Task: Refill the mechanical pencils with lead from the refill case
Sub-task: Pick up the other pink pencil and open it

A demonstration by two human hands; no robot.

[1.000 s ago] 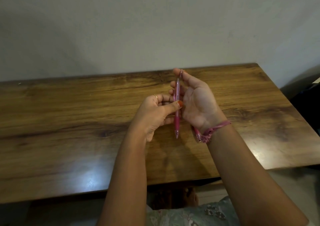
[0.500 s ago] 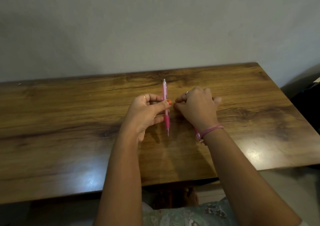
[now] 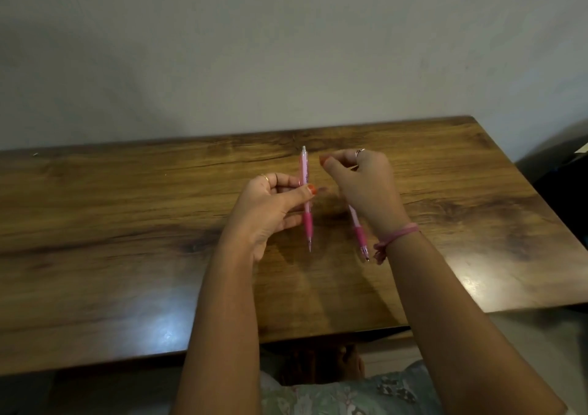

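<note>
- Wooden table (image 3: 127, 224) against a plain wall; no refill case in sight.
- Left hand (image 3: 270, 208) pinches pencil (image 3: 306, 192) at mid-barrel, raised over table, probably to steady it for loading.
- Long axis runs near to far: tip toward body, cap end away.
- Right hand (image 3: 366, 185), fingers curled beside cap end; whether pinching anything cannot be told.
- Second pencil (image 3: 359, 233) under right wrist, tip toward body, slightly slanted.

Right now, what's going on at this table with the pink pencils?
A person sits at a wooden table refilling mechanical pencils. The left hand holds one pink pencil upright, tip down, above the table. The right hand is raised beside it, fingertips pinched together; whether they hold anything is too small to tell. A second pink pencil shows below that hand. No refill case is in view.
</note>
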